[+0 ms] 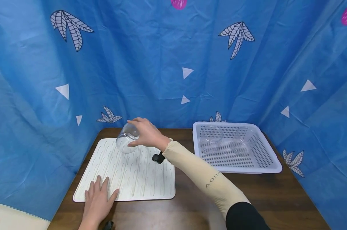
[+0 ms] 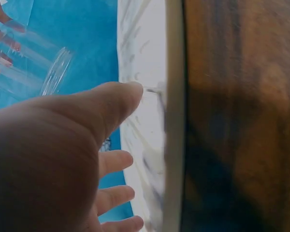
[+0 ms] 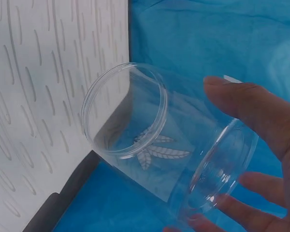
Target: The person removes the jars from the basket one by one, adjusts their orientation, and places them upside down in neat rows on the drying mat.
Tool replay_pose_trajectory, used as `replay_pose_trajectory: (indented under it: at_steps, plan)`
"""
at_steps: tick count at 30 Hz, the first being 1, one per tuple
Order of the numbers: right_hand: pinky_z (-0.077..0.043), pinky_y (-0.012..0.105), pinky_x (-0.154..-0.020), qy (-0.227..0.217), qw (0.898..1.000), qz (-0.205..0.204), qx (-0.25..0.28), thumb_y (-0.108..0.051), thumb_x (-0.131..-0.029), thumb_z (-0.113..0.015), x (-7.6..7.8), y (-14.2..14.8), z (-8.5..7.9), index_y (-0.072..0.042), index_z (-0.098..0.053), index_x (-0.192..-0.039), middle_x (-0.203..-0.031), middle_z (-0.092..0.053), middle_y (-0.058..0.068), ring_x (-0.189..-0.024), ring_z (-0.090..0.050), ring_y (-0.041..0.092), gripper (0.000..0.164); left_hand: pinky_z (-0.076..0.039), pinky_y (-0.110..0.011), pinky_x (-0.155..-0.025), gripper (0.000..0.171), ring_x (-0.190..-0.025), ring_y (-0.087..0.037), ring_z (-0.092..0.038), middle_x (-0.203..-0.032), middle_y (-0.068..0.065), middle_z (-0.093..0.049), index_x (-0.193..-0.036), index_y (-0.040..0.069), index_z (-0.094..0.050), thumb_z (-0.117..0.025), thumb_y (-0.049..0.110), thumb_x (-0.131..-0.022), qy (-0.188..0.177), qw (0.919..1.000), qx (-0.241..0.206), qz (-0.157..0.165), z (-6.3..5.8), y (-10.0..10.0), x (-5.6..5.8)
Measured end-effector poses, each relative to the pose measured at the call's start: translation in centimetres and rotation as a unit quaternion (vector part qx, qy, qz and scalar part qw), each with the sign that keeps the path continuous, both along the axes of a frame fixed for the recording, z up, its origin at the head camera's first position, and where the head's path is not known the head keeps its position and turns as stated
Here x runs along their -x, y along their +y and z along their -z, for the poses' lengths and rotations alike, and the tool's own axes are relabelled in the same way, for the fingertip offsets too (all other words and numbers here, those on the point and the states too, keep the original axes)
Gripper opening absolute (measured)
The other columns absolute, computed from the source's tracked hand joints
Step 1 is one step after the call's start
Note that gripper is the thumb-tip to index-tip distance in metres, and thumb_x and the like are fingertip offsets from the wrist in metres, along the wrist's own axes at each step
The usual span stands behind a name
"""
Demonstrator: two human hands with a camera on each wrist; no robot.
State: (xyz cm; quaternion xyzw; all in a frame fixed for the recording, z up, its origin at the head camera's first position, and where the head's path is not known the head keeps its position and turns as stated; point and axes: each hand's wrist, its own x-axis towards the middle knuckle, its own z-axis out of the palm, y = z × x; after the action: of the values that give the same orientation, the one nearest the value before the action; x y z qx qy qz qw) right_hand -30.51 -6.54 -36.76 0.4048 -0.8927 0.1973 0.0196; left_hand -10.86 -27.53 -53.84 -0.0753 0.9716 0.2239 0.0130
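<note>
Risk: clear cup (image 1: 122, 143) might slip, prob. from smooth wall + one-handed hold, or knock white mat (image 1: 142, 172) rim-first b/c it's tilted mouth-down above mat's far L part. R hand (image 1: 147, 131) grips cup's base end, thumb opp. fingers. L hand (image 1: 98, 199) open, fingers spread at mat's near edge, holding nothing.

Surface (image 1: 150, 214): mat (image 1: 146, 179) lies left, basket (image 1: 239, 169) right, two cups (image 1: 211, 140) side by side within; third cup (image 1: 122, 143), in the right grip (image 1: 147, 132), is above the mat; left grip (image 1: 97, 199) is at the mat's near edge; curtain (image 1: 162, 64) hangs behind
</note>
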Motion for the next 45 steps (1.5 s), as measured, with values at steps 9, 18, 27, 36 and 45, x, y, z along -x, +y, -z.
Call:
replay_pose_trajectory:
  at_steps: [9, 18, 27, 36, 45]
  plan:
    - [-0.054, 0.032, -0.106, 0.003, 0.998, 0.017, -0.062, -0.049, -0.089, -0.092, 0.8, -3.6, 0.9, -0.016, -0.045, -0.168, -0.164, -0.05, 0.005, -0.147, -0.049, 0.025, 0.098, -0.005, -0.09, -0.113, 0.077, -0.15, -0.075, -0.003, -0.163, -0.053, -0.015, -0.153, -0.019, -0.042, -0.064, 0.04, -0.111, 0.009, 0.9999, -0.006, 0.003, 1.1, -0.1, -0.5]
    - [-0.058, 0.027, -0.094, 0.017, 0.994, 0.029, -0.108, -0.053, -0.09, -0.09, 2.0, -6.6, 1.4, -0.019, -0.046, -0.168, -0.165, -0.05, 0.002, -0.141, -0.051, 0.023, 0.096, -0.005, -0.09, -0.114, 0.077, -0.15, -0.075, -0.004, -0.163, -0.051, -0.015, -0.154, -0.019, -0.042, -0.063, 0.042, -0.111, 0.027, 0.9996, -0.002, 0.005, 1.2, -0.3, -0.3]
    - [-0.056, 0.026, -0.098, 0.028, 0.991, 0.022, -0.129, -0.054, -0.09, -0.089, 2.6, -9.3, 2.8, -0.022, -0.047, -0.168, -0.163, -0.053, -0.002, -0.142, -0.051, 0.02, 0.094, -0.006, -0.09, -0.111, 0.076, -0.148, -0.076, -0.007, -0.162, -0.051, -0.018, -0.152, -0.019, -0.043, -0.065, 0.04, -0.111, 0.059, 0.9982, -0.004, 0.004, 2.1, -0.5, -0.7]
    - [-0.058, 0.025, -0.086, 0.047, 0.989, 0.021, -0.141, -0.053, -0.09, -0.089, 3.3, -11.2, 3.5, -0.021, -0.049, -0.167, -0.148, -0.062, -0.005, -0.129, -0.055, 0.018, 0.092, -0.007, -0.092, -0.109, 0.075, -0.148, -0.077, -0.008, -0.161, -0.052, -0.019, -0.151, -0.02, -0.045, -0.068, 0.038, -0.109, 0.067, 0.9976, -0.014, 0.005, 2.1, -0.3, -0.7]
    - [-0.06, 0.03, -0.091, 0.049, 0.987, 0.019, -0.15, -0.054, -0.091, -0.088, 3.9, -12.5, 3.5, -0.021, -0.056, -0.161, -0.137, -0.064, -0.003, -0.127, -0.055, 0.018, 0.084, -0.009, -0.091, -0.11, 0.075, -0.148, -0.076, -0.01, -0.161, -0.052, -0.021, -0.151, -0.019, -0.046, -0.069, 0.038, -0.109, 0.07, 0.9975, -0.011, -0.002, 1.9, -0.1, -0.5]
